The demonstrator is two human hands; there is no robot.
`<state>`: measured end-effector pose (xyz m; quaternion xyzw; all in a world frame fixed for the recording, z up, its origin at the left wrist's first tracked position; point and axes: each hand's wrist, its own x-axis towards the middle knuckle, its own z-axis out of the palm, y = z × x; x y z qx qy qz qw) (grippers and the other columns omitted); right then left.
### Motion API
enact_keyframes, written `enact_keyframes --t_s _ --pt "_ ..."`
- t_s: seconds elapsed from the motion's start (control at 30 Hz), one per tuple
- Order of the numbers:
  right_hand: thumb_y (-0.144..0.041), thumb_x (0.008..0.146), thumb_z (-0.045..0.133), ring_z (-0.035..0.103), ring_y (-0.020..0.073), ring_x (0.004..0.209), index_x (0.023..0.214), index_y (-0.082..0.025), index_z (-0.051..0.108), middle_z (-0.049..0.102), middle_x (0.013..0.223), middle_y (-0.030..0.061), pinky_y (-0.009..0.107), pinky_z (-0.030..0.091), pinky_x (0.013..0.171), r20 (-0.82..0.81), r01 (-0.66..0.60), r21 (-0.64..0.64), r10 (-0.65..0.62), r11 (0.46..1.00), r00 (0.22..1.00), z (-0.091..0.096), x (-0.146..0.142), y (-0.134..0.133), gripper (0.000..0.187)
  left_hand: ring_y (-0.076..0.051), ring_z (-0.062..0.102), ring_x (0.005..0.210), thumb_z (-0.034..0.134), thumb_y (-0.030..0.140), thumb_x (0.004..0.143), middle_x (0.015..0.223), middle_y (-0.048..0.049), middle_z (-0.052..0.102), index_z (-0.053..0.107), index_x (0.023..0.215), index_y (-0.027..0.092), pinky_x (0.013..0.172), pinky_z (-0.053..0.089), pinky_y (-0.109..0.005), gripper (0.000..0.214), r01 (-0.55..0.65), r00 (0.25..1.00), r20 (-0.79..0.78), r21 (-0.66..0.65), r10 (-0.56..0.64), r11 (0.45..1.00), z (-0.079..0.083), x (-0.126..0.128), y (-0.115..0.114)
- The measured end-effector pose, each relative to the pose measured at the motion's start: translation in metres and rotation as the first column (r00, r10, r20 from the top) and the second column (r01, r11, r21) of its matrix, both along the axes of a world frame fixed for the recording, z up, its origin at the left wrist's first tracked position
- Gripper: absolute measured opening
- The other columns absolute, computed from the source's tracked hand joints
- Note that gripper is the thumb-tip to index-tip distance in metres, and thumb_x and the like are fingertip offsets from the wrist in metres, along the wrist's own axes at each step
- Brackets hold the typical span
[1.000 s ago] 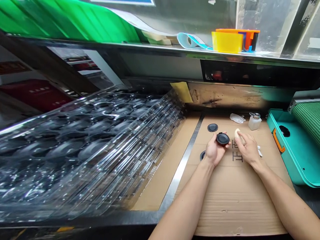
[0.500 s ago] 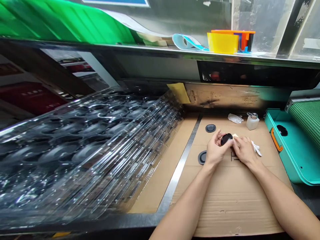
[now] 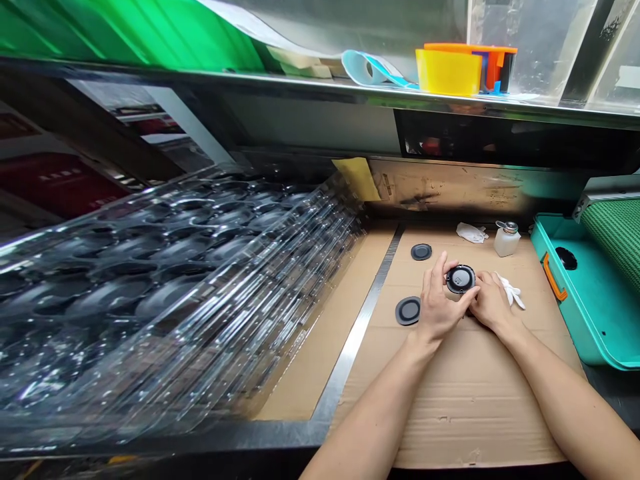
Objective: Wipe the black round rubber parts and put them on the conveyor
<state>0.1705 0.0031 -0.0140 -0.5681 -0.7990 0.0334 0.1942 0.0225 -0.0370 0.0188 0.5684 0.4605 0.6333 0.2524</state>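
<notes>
My left hand [image 3: 437,300] grips a round black disc-shaped part [image 3: 461,279] by its rim, thumb at the near edge and fingers at the left. The disc is raised above the cardboard, its grey flat centre turned toward me. Right beside it is my right hand [image 3: 490,300], closed with curled fingers close to the disc's lower right edge; anything in those fingertips is hidden. Left of my hands lie a flat dark ring-edged disc [image 3: 408,311] and, farther back, a similar disc [image 3: 421,251]. A white glove [image 3: 513,293] lies partly behind my right hand.
Stacked clear plastic trays [image 3: 200,267] with round pockets fill the left side. A teal bin [image 3: 595,307] at right holds a black part [image 3: 566,258]. Behind my hands stand a small dispenser bottle [image 3: 507,241] and a crumpled white cloth [image 3: 471,233]. A metal shelf [image 3: 320,83] runs overhead.
The disc has tilted in my left hand, so its grey-centred face now shows. A pale bit at my right fingertips is no longer visible. The view has tipped slightly downward.
</notes>
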Motion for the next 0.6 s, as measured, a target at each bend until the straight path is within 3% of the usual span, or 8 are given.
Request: enact_keyframes --t_s 0.1,0.2,0.3,0.43,0.5,0.6 --pt "-0.031 0.095 0.055 0.053 0.0259 0.104 0.119 -0.026 0.07 0.066 0.115 0.0083 0.038 0.039 0.096 0.001 -0.002 0.026 0.002 1.0 1.0 0.0 0.001 0.0 0.028 -0.029 0.062 0.113 0.076 0.04 0.083 0.116 -0.0105 0.071 0.055 0.138 0.028 0.094 0.046 -0.034 0.06 -0.011 0.998 -0.07 -0.173 -0.001 0.985 -0.003 -0.004 0.004" --pt "-0.041 0.097 0.055 0.053 0.0262 0.104 0.12 -0.028 0.07 0.067 0.114 0.0078 0.038 0.04 0.094 0.013 0.028 0.053 -0.028 0.998 1.0 0.002 0.005 0.001 0.03 -0.03 0.066 0.098 0.053 0.041 0.097 0.092 -0.0105 0.071 0.068 0.113 0.027 0.086 0.045 -0.035 0.026 -0.133 0.927 -0.375 -0.379 -0.02 0.916 -0.014 -0.009 0.012" --pt "-0.041 0.097 0.057 0.054 0.0262 0.106 0.12 -0.027 0.07 0.067 0.113 0.0086 0.037 0.039 0.094 0.009 0.071 0.065 -0.072 0.995 0.997 0.003 0.01 0.004 0.03 -0.032 0.065 0.096 0.049 0.039 0.098 0.096 -0.0141 0.067 0.071 0.095 0.024 0.088 0.044 -0.039 0.027 -0.19 0.806 -0.586 -0.397 -0.088 0.898 -0.023 -0.011 0.018" --pt "-0.04 0.097 0.057 0.054 0.0252 0.107 0.121 -0.026 0.07 0.066 0.111 0.008 0.036 0.038 0.095 0.0 0.071 0.078 -0.072 0.994 0.997 0.001 0.014 0.007 0.03 -0.034 0.066 0.099 0.038 0.039 0.101 0.109 -0.0173 0.062 0.071 0.106 0.022 0.092 0.044 -0.045 0.037 -0.138 0.799 -0.587 -0.385 -0.127 0.912 -0.022 -0.013 0.016" --pt "-0.04 0.097 0.058 0.054 0.0251 0.107 0.121 -0.026 0.07 0.066 0.111 0.0078 0.036 0.038 0.096 -0.006 0.074 0.08 -0.074 0.994 0.997 0.001 0.013 0.007 0.03 -0.038 0.064 0.106 0.049 0.046 0.097 0.114 -0.0182 0.062 0.069 0.115 0.022 0.098 0.042 -0.049 0.037 -0.06 0.82 -0.543 -0.4 -0.183 0.915 -0.02 -0.016 0.011" --pt "-0.04 0.097 0.058 0.054 0.0248 0.107 0.121 -0.027 0.07 0.066 0.112 0.0079 0.035 0.038 0.095 -0.017 0.078 0.08 -0.077 0.994 0.997 0.0 0.013 0.006 0.03 -0.044 0.057 0.121 0.082 0.047 0.072 0.124 -0.0179 0.062 0.066 0.124 0.024 0.106 0.038 -0.051 0.059 0.073 0.838 -0.47 -0.41 -0.279 0.909 -0.02 -0.021 0.004"
